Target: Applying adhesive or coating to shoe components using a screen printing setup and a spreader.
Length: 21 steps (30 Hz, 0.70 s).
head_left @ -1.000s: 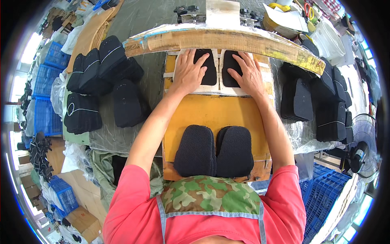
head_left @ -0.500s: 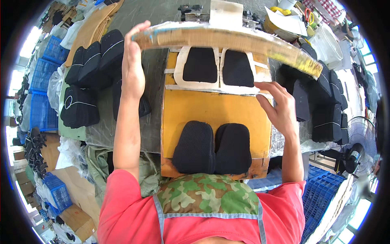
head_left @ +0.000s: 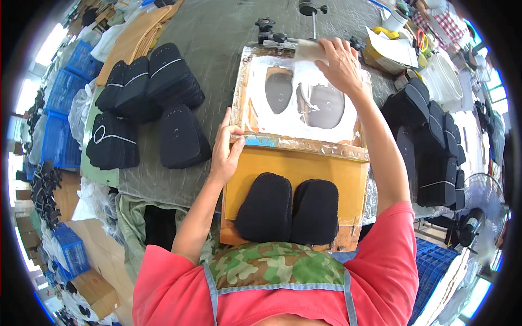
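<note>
A wooden screen-printing frame (head_left: 304,145) lies lowered over the far part of a yellow board (head_left: 296,165). White ink is smeared across its mesh around two grey, insole-shaped windows. My left hand (head_left: 224,152) grips the frame's near left corner, thumb on the near bar. At the far side, my right hand (head_left: 341,65) is closed on a pale squeegee (head_left: 310,51) that rests against the inked screen. Nearer to me, two small stacks of black fabric pads, a left one (head_left: 266,206) and a right one (head_left: 316,212), lie on the board. The pads under the frame are hidden.
Bundled black pads stand at left (head_left: 176,79) and right (head_left: 435,130) on the dark table (head_left: 217,27). Metal clamps (head_left: 266,30) sit behind the frame. A carton (head_left: 383,54), a clear bucket (head_left: 439,70) and a fan (head_left: 478,212) are at right.
The raised frame has come down over the two pads on the board. My left hand moved nearer along with it, and my right hand went from beside the board to the squeegee.
</note>
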Each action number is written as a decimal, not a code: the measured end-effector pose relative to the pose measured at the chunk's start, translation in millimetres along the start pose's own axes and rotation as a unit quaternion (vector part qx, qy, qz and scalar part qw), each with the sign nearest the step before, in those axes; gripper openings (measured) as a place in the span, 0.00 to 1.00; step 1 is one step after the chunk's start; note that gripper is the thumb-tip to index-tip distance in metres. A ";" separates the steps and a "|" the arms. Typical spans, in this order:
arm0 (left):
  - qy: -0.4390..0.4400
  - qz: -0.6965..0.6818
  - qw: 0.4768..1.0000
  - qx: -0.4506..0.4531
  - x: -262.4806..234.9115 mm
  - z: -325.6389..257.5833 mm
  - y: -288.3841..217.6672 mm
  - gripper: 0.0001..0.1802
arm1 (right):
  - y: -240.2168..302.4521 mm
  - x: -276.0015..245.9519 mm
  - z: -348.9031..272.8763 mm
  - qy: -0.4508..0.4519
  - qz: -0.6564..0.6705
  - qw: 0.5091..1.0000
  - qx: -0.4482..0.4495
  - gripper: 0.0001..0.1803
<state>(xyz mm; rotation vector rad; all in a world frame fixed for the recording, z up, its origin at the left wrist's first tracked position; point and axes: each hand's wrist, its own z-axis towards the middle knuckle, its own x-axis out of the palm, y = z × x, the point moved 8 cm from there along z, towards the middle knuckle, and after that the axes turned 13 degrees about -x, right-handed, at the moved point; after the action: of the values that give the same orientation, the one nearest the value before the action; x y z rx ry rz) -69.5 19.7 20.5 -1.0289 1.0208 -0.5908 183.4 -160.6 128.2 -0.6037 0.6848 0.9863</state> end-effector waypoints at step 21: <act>-0.013 -0.012 1.000 -0.001 -11.4 -8.1 5.3 0.06 | 105.9 -14.9 -34.8 0.185 0.241 0.952 0.032 0.12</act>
<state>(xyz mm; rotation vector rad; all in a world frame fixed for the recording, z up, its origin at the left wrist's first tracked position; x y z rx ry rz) -82.1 27.8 19.2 -1.0496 0.9873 -0.5948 74.8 -148.8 101.4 -0.5804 1.2331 1.3097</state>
